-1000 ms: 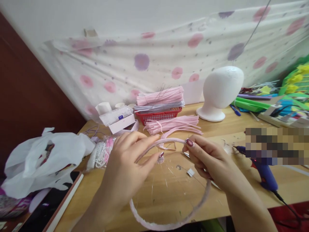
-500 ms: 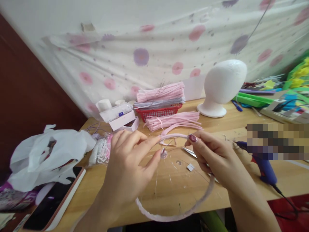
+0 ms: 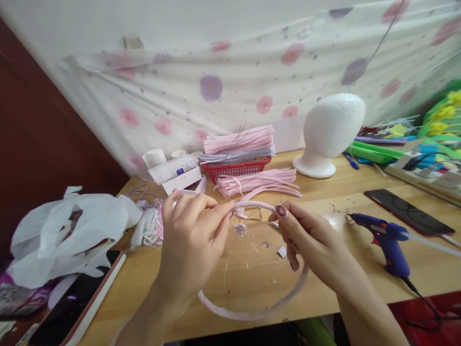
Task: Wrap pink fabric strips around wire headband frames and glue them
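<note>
Between both hands is a pale pink hoop (image 3: 252, 315), its left side hidden behind my left hand. My left hand (image 3: 192, 235) pinches the hoop's upper left, thumb and forefinger together. At the upper right, my right hand (image 3: 306, 235) grips the band between thumb and forefinger, the other fingers curled below. A small round pinkish ornament (image 3: 240, 229) shows just under the top of the hoop, with thin wires around it. Scissors (image 3: 274, 224) lie mostly hidden behind my right hand. A small pale square scrap (image 3: 282, 251) is on the table beside that hand.
Pink pipe cleaners (image 3: 257, 181) lie before a red basket (image 3: 237, 169). A white foam head (image 3: 333, 129) stands behind. On the right are a blue glue gun (image 3: 392, 242) and a phone (image 3: 408, 209); on the left, a white plastic bag (image 3: 75, 230) and another phone (image 3: 77, 298).
My left thumb has moved up from the round ornament to the hoop. The hoop and my right hand have shifted slightly left and the hoop's lower edge is higher.
</note>
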A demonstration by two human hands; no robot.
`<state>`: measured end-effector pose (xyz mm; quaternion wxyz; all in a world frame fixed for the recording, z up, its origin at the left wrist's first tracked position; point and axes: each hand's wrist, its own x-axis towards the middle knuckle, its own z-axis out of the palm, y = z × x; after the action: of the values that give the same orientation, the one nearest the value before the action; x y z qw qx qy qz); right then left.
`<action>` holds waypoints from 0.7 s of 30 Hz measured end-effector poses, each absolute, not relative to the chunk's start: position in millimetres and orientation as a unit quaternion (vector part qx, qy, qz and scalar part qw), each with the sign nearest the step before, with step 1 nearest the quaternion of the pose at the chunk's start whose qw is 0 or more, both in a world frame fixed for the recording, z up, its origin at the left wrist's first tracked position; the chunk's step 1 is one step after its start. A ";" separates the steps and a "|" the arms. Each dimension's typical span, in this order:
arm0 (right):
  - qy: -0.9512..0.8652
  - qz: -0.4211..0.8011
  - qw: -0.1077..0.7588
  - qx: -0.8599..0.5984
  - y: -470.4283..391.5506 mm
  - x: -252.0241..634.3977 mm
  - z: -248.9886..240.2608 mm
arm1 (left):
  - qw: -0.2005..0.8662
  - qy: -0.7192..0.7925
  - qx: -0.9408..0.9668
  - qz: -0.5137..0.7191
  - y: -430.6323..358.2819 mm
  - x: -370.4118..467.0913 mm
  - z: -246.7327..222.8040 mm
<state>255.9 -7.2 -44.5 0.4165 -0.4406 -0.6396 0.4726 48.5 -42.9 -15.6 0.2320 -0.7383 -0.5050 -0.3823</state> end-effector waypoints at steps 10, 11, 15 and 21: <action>-0.765 -0.005 0.464 -0.447 -3.0 245.3 -46.8 | 0.284 -0.516 -0.712 -0.384 -38.0 49.9 -17.4; -0.766 -0.063 0.475 -0.428 -1.7 243.5 -45.6 | 0.283 -0.509 -0.716 -0.385 -38.3 49.9 -16.3; -0.787 -0.091 0.496 -0.356 1.7 234.3 -41.1 | 0.289 -0.484 -0.728 -0.390 -39.8 50.0 -11.6; -0.772 -0.084 0.537 -0.330 0.1 225.9 -43.7 | 0.285 -0.486 -0.725 -0.396 -42.2 48.1 -12.3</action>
<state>225.9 0.1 -43.7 0.5368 -0.3304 -0.7717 -0.0845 48.1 -42.2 -12.3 0.2847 -0.7251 -0.4862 -0.3960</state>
